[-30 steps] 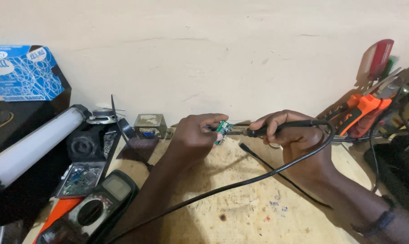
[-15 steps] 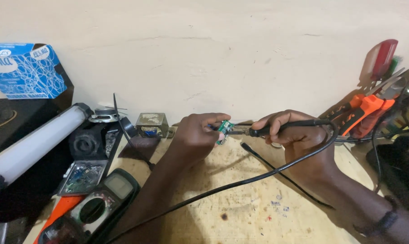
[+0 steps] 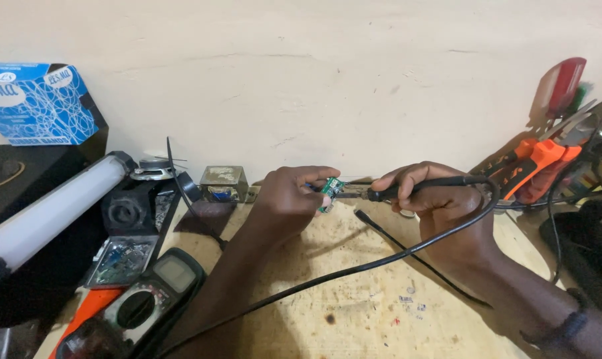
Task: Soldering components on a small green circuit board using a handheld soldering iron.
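We're over a pale wooden desk [image 3: 354,312], surface scuffed and dotted with dark burn marks. Small green circuit board [image 3: 330,193] sits up off the desk near the back wall, pinched between fingers of our left hand [image 3: 291,199], which is closed on it. Our right hand [image 3: 440,206] is wrapped around a black soldering iron [image 3: 417,186], held like a pen; its metal tip points left and meets the board's edge. The iron's black cable [image 3: 327,276] loops round the right wrist and runs diagonally across the desk toward the lower left. A thinner black wire [image 3: 414,256] lies flat under the right hand.

Left side clutter: multimeter [image 3: 148,302] with grey screen and orange case, bare circuit board in a clear tray [image 3: 121,259], white tube lamp [image 3: 45,213], small speaker [image 3: 154,173], boxy metal transformer [image 3: 224,183], blue patterned box [image 3: 38,103]. Right side: orange-handled pliers [image 3: 537,163] and a red-handled screwdriver [image 3: 563,83] leaning by the wall.
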